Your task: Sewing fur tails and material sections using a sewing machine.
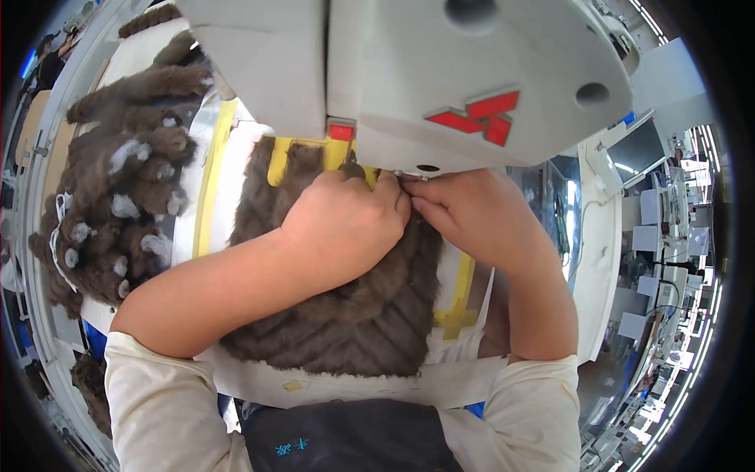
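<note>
A white sewing machine (487, 63) with red marks fills the top middle, over a yellow plate (279, 161). Below it spreads a brown fur piece (338, 330) with diagonal ridges. My left hand (346, 224) has its fingers curled on the fur at the machine's working point, beside a small metal part. Close to its right, my right hand (464, 212) pinches the fur edge, thumb against index finger. The fingertips and the exact stitching point are partly hidden.
A pile of brown fur strips (118, 189) with white tufts lies at left. Yellow tape (212, 181) runs along the work surface. A screen (637, 149) stands at right. Another person (51, 63) is at upper left, beyond the table edge.
</note>
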### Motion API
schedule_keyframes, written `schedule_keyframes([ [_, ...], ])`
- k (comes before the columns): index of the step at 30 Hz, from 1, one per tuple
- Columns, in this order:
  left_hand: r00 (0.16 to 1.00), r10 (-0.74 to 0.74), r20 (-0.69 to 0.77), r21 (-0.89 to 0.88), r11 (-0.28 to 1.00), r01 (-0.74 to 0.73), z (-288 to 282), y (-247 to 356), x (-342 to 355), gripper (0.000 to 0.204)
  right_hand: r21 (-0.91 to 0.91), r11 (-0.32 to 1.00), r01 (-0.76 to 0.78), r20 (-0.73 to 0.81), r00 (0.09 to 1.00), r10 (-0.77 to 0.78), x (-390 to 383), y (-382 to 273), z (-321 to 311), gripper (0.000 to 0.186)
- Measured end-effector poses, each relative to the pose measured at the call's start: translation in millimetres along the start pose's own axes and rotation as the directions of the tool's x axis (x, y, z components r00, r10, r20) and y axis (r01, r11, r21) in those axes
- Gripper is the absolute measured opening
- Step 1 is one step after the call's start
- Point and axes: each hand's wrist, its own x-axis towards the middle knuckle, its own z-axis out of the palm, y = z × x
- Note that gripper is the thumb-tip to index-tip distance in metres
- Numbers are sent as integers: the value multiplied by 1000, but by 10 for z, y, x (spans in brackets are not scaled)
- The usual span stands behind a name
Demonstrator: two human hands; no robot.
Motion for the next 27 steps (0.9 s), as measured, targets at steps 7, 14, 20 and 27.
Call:
schedule_keyframes([
  [7,999,32,-18,29,999,-31,-32,-30,24,12,57,998,1,26,1000,-3,46,68,-48,23],
  [14,1000,8,21,40,999,-9,-55,88,-23,15,-25,995,93,30,995,-92,-67,148,22,25],
  [20,997,22,78,11,1000,-23,-234,150,-174,44,-51,994,100,10,995,-100,-55,141,28,27],
  [27,1000,9,0,-17,1000,-9,-255,195,-225,46,-23,999,30,1,1000,-30,5,143,6,26],
])
